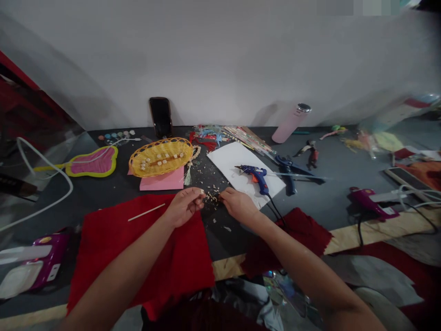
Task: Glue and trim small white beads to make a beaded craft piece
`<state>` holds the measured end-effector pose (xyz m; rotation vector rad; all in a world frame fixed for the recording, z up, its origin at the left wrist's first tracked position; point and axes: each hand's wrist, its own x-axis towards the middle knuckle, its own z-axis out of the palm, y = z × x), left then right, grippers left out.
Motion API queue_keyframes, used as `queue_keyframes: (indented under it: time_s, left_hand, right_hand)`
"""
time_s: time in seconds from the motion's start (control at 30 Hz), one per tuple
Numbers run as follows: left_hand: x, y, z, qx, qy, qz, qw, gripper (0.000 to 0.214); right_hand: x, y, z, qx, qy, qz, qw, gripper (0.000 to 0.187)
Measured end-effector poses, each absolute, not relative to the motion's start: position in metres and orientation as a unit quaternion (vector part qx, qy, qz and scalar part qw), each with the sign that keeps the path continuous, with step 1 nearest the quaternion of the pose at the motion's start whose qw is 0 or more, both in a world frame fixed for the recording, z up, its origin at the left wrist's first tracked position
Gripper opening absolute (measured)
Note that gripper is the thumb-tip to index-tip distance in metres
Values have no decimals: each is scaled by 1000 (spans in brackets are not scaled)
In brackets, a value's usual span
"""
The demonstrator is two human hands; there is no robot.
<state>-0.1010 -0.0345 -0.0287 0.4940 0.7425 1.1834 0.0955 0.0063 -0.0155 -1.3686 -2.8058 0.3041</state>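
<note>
My left hand [186, 204] hovers over the edge of a red felt sheet [138, 248], its fingers pinched on a small pale bead [202, 191]. My right hand [237, 203] lies just to the right, fingers pinched together at a scatter of small pale beads [212, 196] on the dark table [330, 193]. What the right fingers hold is too small to make out. A thin wooden stick [146, 212] lies on the red felt to the left.
A yellow basket [161, 157] with beads sits on pink paper [163, 181]. A blue glue gun [257, 177] rests on white paper [234, 161]. Also here: purple glue gun [370, 202], black phone [161, 117], pink bottle [291, 123], paint palette [117, 136], more red felt [296, 230].
</note>
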Motion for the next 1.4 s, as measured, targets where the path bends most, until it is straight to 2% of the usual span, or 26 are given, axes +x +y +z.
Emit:
queue_keyframes:
  time_s: [0.17, 0.4, 0.7, 0.97, 1.13, 1.3, 1.4]
  left_hand:
    - [-100, -34, -28, 223, 343, 538, 737, 13]
    - [-100, -34, -28, 226, 352, 531, 737, 11]
    - [-101, -34, -30, 227, 347, 532, 738, 11]
    - [-101, -34, -30, 234, 342, 524, 744, 11]
    - [-101, -34, -30, 231, 336, 526, 746, 11]
    - [-101, -35, -29, 230, 339, 526, 745, 11]
    - [-101, -35, -29, 228, 341, 526, 745, 11]
  right_hand:
    - [100, 7, -18, -450, -887, 105, 1, 16]
    - [112, 13, -13, -446, -879, 137, 96, 14]
    - [107, 7, -26, -417, -883, 186, 108, 14]
    - [171, 35, -21, -536, -826, 68, 160, 21]
    - [199, 53, -15, -627, -766, 19, 141, 29]
    - [201, 60, -13, -667, -737, 85, 74, 33]
    - [203, 67, -13, -670, -729, 127, 63, 31]
